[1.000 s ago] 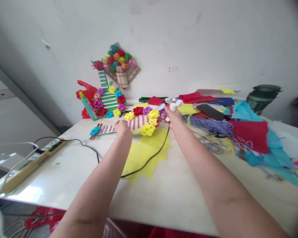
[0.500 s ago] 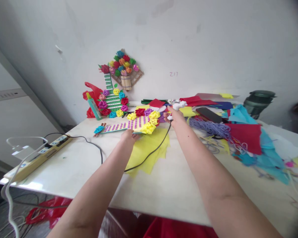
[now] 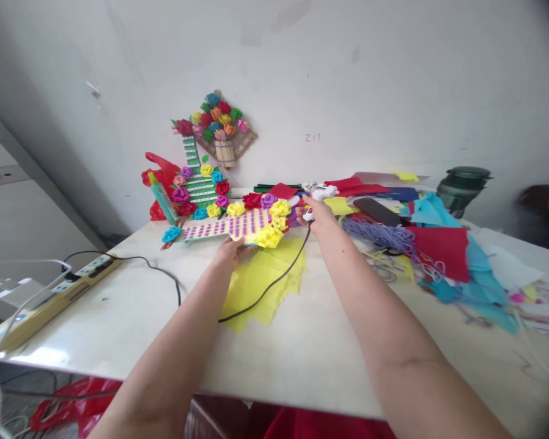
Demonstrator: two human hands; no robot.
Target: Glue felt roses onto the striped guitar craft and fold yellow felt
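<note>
My left hand (image 3: 233,249) is closed on the near edge of a guitar-shaped craft board (image 3: 219,229), which is tilted up off the table. Purple dashes and stripes cover its pale face. Yellow, red and purple paper flowers (image 3: 269,235) ring its wide right end, and a blue paper flower (image 3: 171,234) sits at the narrow left end. In my right hand (image 3: 319,216) is a white glue gun (image 3: 324,193), gripped by the handle just right of the flowers. A black cord (image 3: 279,279) hangs from it. Its nozzle is hard to make out.
Yellow crepe paper (image 3: 260,286) lies under the board. Behind stand a green flower-trimmed guitar craft (image 3: 202,189) and a glue bottle (image 3: 163,200). To the right are a phone (image 3: 379,211), purple string (image 3: 379,236), coloured paper and a dark green bottle (image 3: 463,189). A power strip (image 3: 64,296) lies left.
The view has turned slightly right, so the scene sits farther left. Both hands keep their holds on the board and the glue gun, with little other movement.
</note>
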